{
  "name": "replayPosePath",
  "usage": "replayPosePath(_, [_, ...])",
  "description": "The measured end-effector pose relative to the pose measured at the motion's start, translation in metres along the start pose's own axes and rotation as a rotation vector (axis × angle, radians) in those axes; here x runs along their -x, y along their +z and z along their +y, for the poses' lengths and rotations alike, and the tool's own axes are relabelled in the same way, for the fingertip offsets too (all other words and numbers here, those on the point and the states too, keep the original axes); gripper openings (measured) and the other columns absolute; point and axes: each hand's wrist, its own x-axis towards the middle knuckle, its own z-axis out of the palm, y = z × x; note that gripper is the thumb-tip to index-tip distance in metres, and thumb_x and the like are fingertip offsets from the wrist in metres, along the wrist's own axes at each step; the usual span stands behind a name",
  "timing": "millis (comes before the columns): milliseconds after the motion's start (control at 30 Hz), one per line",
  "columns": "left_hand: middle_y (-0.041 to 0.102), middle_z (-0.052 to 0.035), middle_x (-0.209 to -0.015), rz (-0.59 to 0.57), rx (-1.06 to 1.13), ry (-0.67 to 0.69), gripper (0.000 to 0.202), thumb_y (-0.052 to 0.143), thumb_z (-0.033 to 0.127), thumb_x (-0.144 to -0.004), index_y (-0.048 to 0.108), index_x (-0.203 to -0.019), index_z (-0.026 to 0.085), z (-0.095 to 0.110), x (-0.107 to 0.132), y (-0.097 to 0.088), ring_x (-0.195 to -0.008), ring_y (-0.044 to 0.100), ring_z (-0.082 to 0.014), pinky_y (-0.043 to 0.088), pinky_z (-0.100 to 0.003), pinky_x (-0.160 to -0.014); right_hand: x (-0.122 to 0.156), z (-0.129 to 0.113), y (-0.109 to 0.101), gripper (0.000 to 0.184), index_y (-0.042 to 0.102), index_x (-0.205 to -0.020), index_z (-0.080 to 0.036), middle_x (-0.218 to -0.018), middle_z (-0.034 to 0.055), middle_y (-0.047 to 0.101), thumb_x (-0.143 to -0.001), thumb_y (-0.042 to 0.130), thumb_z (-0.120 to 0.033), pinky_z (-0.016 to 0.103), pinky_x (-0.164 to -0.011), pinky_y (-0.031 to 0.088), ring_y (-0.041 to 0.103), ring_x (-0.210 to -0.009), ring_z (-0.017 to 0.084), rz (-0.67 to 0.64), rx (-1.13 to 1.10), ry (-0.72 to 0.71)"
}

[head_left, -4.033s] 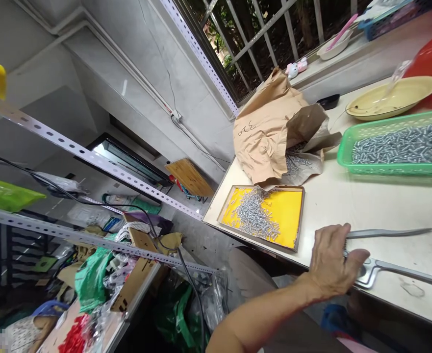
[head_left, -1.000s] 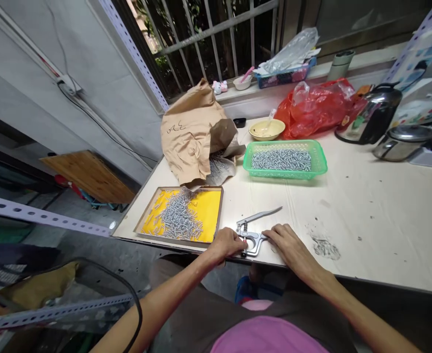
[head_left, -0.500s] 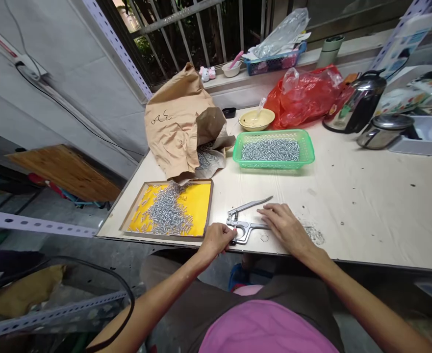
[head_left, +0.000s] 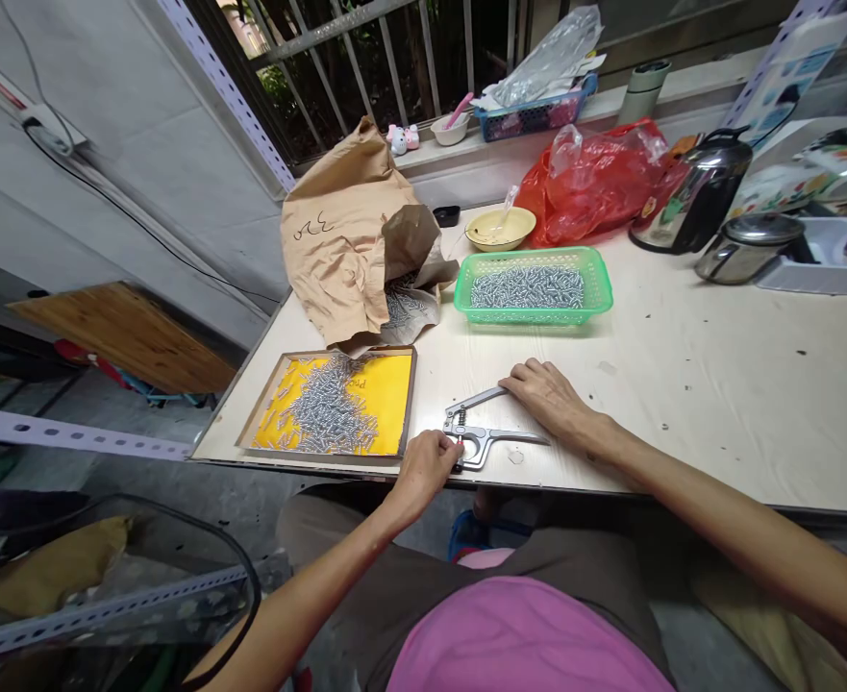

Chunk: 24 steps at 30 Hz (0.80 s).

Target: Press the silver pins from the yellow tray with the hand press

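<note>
Silver hand pliers (head_left: pixel 482 444) with a spring lie near the table's front edge, their handles spread apart. My left hand (head_left: pixel 427 466) is closed in a pinch at the jaw end, beside a small red-tipped bit; what the fingertips hold is too small to name. Over the end of the upper handle lies my right hand (head_left: pixel 549 396), palm down with bent fingers closed on it. Left of the pliers a shallow tray (head_left: pixel 410 394) with a yellow bottom holds a heap of small silver metal pieces (head_left: pixel 329 408).
A green basket (head_left: pixel 531 317) with more silver pieces stands behind the pliers. An open brown paper bag (head_left: pixel 336 259) leans behind the tray. Farther back are a yellow bowl (head_left: pixel 501 231), a red plastic bag (head_left: pixel 588 192), a kettle (head_left: pixel 697 197) and a metal pot (head_left: pixel 749 252).
My right hand has moved up and back from the lower handle to the end of the upper handle. My left hand stays at the jaw. The view has shifted slightly.
</note>
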Motion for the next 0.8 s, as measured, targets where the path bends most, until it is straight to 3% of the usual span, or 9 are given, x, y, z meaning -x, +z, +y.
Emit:
replayPosePath(100, [0.061, -0.0077, -0.096, 0.205, -0.224, 0.211, 0.018, 0.049, 0.030, -0.089, 0.059, -0.097, 0.017, 0.014, 0.012, 0.006, -0.088, 0.059, -0.0203, 0.045, -0.029, -0.070, 0.003, 0.000, 0.001, 0.027, 0.062, -0.109, -0.021, -0.100, 0.0088, 0.059, -0.091, 0.043, -0.013, 0.033, -0.073, 0.030, 0.044, -0.096, 0.024, 0.013, 0.011, 0.006])
replayPosePath(200, [0.061, -0.0089, -0.098, 0.186, -0.311, 0.463, 0.019, 0.052, 0.033, -0.089, 0.057, -0.098, 0.017, 0.033, 0.019, 0.023, -0.098, 0.057, -0.0239, 0.047, -0.035, -0.081, 0.003, -0.001, 0.001, 0.026, 0.062, -0.108, -0.020, -0.101, 0.0092, 0.059, -0.091, 0.043, -0.015, 0.034, -0.074, 0.029, 0.044, -0.096, 0.024, 0.004, 0.021, 0.019])
replayPosePath(267, [0.060, -0.0124, -0.112, 0.188, -0.309, 0.604, 0.031, 0.054, 0.038, -0.087, 0.055, -0.109, 0.016, 0.043, 0.019, 0.038, -0.114, 0.052, -0.0277, 0.045, -0.042, -0.093, 0.003, -0.002, 0.001, 0.025, 0.063, -0.107, -0.019, -0.100, 0.0096, 0.060, -0.092, 0.043, -0.016, 0.034, -0.074, 0.029, 0.044, -0.095, 0.025, -0.004, 0.025, 0.018])
replayPosePath(333, [0.051, -0.0152, -0.132, 0.213, -0.281, 0.706, 0.047, 0.051, 0.043, -0.088, 0.048, -0.124, 0.014, 0.050, 0.016, 0.053, -0.132, 0.037, -0.0305, 0.036, -0.047, -0.104, 0.004, -0.002, 0.001, 0.025, 0.063, -0.106, -0.019, -0.100, 0.0097, 0.060, -0.091, 0.044, -0.016, 0.035, -0.074, 0.028, 0.044, -0.094, 0.025, 0.001, 0.028, 0.009])
replayPosePath(400, [0.044, -0.0149, -0.141, 0.203, -0.230, 0.751, 0.055, 0.046, 0.047, -0.089, 0.041, -0.133, 0.014, 0.052, 0.013, 0.064, -0.138, 0.027, -0.0303, 0.031, -0.049, -0.109, 0.004, 0.000, 0.000, 0.024, 0.063, -0.104, -0.020, -0.098, 0.0093, 0.061, -0.090, 0.044, -0.016, 0.035, -0.074, 0.028, 0.044, -0.093, 0.025, 0.014, 0.039, -0.002])
replayPosePath(500, [0.045, -0.0143, -0.140, 0.159, -0.135, 0.750, 0.058, 0.043, 0.051, -0.090, 0.039, -0.135, 0.015, 0.050, 0.010, 0.072, -0.138, 0.029, -0.0294, 0.030, -0.050, -0.110, 0.000, 0.007, 0.000, 0.023, 0.064, -0.098, -0.020, -0.096, 0.0085, 0.062, -0.090, 0.043, -0.014, 0.036, -0.077, 0.026, 0.046, -0.091, 0.023, 0.042, 0.065, 0.003])
replayPosePath(667, [0.046, -0.0149, -0.140, 0.139, -0.056, 0.767, 0.061, 0.048, 0.052, -0.087, 0.039, -0.135, 0.015, 0.049, 0.008, 0.073, -0.138, 0.028, -0.0296, 0.027, -0.053, -0.111, -0.017, 0.022, -0.001, 0.023, 0.066, -0.090, -0.019, -0.092, 0.0081, 0.064, -0.093, 0.043, -0.022, 0.037, -0.079, 0.026, 0.048, -0.089, 0.022, 0.072, 0.017, 0.100])
replayPosePath(800, [0.044, -0.0147, -0.141, 0.144, -0.041, 0.793, 0.061, 0.048, 0.051, -0.088, 0.039, -0.135, 0.014, 0.049, 0.010, 0.070, -0.138, 0.028, -0.0294, 0.029, -0.052, -0.111, -0.011, 0.014, -0.005, 0.024, 0.065, -0.100, -0.017, -0.097, 0.0099, 0.062, -0.092, 0.042, -0.020, 0.036, -0.078, 0.030, 0.050, -0.091, 0.023, 0.082, -0.050, 0.130])
